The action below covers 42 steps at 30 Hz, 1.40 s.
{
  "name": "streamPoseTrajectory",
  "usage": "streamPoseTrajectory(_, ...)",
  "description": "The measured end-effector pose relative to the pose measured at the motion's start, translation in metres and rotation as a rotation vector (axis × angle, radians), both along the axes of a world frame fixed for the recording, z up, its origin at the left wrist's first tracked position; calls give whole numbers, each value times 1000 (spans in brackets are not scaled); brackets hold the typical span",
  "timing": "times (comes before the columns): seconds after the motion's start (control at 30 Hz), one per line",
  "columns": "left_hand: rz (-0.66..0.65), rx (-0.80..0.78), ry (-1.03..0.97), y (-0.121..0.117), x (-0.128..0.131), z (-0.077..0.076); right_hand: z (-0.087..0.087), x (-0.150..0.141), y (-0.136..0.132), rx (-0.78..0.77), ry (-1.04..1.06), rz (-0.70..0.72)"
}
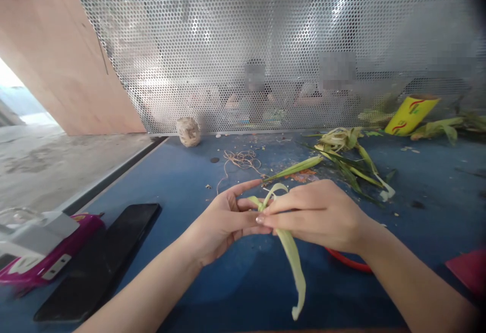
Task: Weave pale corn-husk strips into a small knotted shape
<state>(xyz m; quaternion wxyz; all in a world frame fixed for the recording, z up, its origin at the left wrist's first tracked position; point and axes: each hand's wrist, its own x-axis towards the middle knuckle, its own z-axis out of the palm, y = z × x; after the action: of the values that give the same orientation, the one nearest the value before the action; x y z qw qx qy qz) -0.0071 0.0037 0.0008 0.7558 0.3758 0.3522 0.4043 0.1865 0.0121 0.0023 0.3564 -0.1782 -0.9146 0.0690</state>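
A pale green leaf strip (292, 257), looking like corn husk, is held between my two hands over the blue table. It loops above the fingers, and a long end hangs below them. My left hand (231, 214) pinches the strip near a small knot-like fold, its index finger stretched out. From the right, my right hand (319, 214) pinches the same strip, fingertips meeting those of the left. Beyond the hands lies a pile of green and dried husk leaves (341, 153). Where the strip passes between the fingertips is partly hidden.
A black phone (102, 257) and a magenta power strip (72, 252) with a white plug lie at left. Tangled thread (243, 160), a twine ball (188, 131) and a yellow roll (412, 115) lie farther back. A perforated metal screen (228, 39) closes the far edge. A red ring-like edge (349, 262) shows below my right hand.
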Motion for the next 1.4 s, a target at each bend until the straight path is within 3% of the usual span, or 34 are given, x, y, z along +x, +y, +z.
streamPoseTrajectory(0.03, 0, 26, 8, 0, 0, 0, -2, 2, 3, 6, 24, 67)
streamPoseTrajectory(0.33, 78, 218, 150, 1, 2, 0, -3, 8, 21, -290, 115, 79)
streamPoseTrajectory(0.57, 31, 186, 163, 0, 0, 1, -5, 8, 21, -255, 131, 139)
streamPoseTrajectory(0.73, 6, 233, 149, 0, 1, -4, -4, 11, 20, -331, 92, 159)
streamPoseTrajectory(0.9, 3, 310, 208, 1, 2, -7, -3, 5, 18, -443, 71, 42)
streamPoseTrajectory(1.1, -6, 288, 210, 0, 2, -5, -6, -1, 20, -527, 86, -193)
streamPoseTrajectory(1.4, -27, 315, 274, 2, 3, -11, -14, -9, 19, -642, -74, -390)
